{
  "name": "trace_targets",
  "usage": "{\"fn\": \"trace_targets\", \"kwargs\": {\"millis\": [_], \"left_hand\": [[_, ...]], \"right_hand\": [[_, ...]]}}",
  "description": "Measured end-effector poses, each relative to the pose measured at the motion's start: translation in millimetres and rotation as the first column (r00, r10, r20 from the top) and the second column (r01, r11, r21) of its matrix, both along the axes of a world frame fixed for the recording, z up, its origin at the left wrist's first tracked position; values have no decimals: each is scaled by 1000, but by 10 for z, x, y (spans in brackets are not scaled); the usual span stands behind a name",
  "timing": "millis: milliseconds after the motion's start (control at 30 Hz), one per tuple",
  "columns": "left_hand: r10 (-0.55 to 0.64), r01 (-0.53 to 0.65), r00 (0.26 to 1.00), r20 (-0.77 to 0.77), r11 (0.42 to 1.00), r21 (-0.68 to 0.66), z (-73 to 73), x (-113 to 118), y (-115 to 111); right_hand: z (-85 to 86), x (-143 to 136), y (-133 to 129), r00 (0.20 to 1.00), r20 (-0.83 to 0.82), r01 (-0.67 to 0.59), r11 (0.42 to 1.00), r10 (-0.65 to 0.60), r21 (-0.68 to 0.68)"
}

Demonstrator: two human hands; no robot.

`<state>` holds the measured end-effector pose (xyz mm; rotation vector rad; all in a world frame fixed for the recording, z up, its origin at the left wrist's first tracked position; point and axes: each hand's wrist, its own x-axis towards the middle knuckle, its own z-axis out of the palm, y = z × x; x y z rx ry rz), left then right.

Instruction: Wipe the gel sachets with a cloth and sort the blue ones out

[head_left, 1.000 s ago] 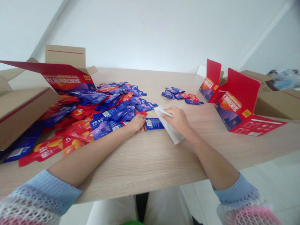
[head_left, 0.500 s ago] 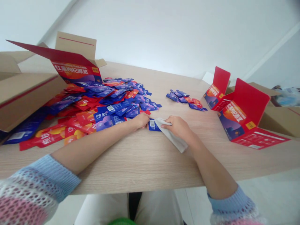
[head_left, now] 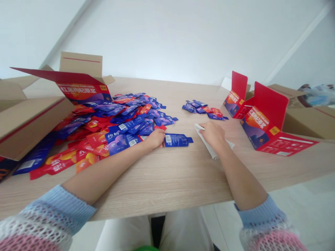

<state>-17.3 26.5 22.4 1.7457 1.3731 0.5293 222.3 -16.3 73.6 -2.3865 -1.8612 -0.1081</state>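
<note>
Wiping step: judged mid-pass at one pouch; the cloth sits just off its spout end, so a stroke looks to be finishing or between strokes.
Blue pouch (head_left: 178, 140): lies on the table (head_left: 157, 184) in front of the person, barcode end to the left, spout to the right, label side up. Apart from the cloth.
Left hand (head_left: 156, 138): fingers drawn together, pinching the pouch at its barcode end. Thumb contact partly hidden.
Right hand (head_left: 213, 135): fingers closed round the folded white cloth (head_left: 209, 147), loose ends sticking out both sides. Can't tell how hard it presses, or whether the cloth touches the table.
Pouch pile (head_left: 125, 120): mixed red and blue, heaped left of the hands, edge right beside the left hand.
Small group (head_left: 195, 106): a few pouches, mostly blue, beyond the hands, well apart from the pile.
Red boxes: two open ones at right, nearer (head_left: 270, 122) and farther (head_left: 235, 101).
Next move: another pass would call for bringing the cloth left onto the pouch, flat, with the left fingers anchoring the end. Turning or setting it down would need the cloth kept clear of the spout.
Watch: light pouch, my read is it skids or buckles if the left pinch slackens.
</note>
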Motion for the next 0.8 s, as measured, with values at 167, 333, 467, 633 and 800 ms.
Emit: {"fn": "trace_targets", "kwargs": {"millis": [167, 333, 467, 633, 800], "left_hand": [[79, 3, 965, -249, 950, 312, -18, 48, -243], [119, 75, 882, -456, 920, 384, 31, 102, -406], [22, 140, 892, -452, 936, 322, 93, 67, -348], [-11, 115, 928, -372, 959, 258, 91, 37, -249], [-20, 62, 972, -235, 983, 173, 33, 22, -170]], "right_hand": [[-113, -352, -79, 982, -126, -120, 982, 139, 145], [-238, -737, -142, 851, -337, -353, 914, 403, 202], [-218, -691, -117, 679, -457, -562, 807, 575, 180], [-184, -452, -55, 592, -562, -687, 726, 577, 22], [-195, -264, -62, 740, -474, -595, 793, 477, -131]]}}
